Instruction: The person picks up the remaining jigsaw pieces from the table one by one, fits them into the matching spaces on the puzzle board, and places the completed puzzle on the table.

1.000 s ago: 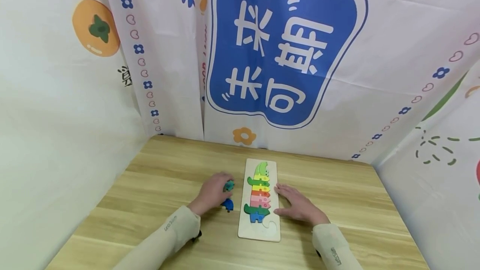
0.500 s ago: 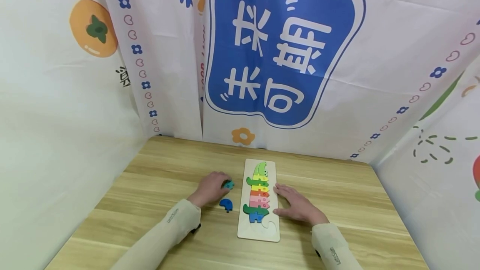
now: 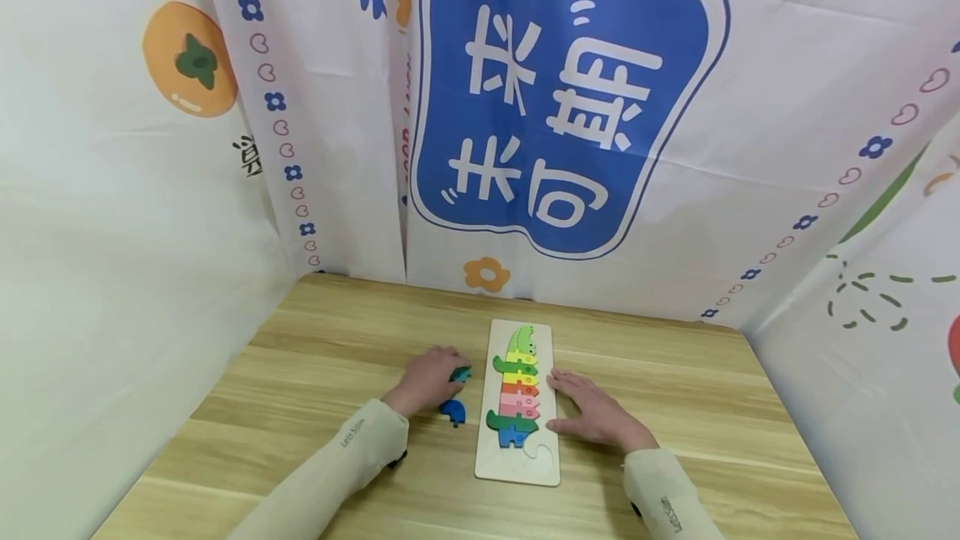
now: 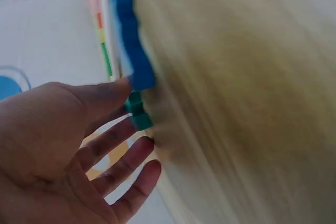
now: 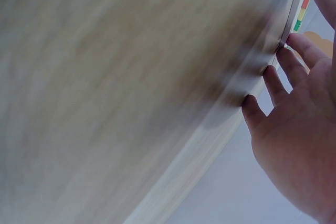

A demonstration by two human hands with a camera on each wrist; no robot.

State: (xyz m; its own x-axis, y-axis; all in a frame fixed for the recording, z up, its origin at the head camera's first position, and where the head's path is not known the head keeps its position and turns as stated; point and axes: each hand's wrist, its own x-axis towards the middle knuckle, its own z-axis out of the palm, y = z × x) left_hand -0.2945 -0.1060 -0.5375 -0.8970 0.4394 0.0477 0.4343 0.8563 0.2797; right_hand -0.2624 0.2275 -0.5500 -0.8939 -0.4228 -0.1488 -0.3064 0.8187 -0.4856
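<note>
On the table lies a pale wooden puzzle board [image 3: 517, 471] with a crocodile of coloured pieces in it; a curled tail-shaped recess shows at its near end. My left hand [image 3: 429, 380], left of the board, has thumb and fingertips around a small teal puzzle piece [image 3: 461, 374], partly hidden by the fingers. A blue curved puzzle piece [image 3: 453, 412] lies just nearer than that hand; in the left wrist view the thumb covers the near end of the blue piece [image 4: 131, 40]. My right hand [image 3: 596, 413] rests with spread fingers against the board's right edge.
The wood-grain table [image 3: 360, 315] meets a printed white cloth [image 3: 337, 148] at the back and on both sides. Pale sleeves [image 3: 330, 465] cover both forearms.
My left hand has shifted slightly towards the board and its fingers have closed over the teal piece. The board and right hand have stayed in place.
</note>
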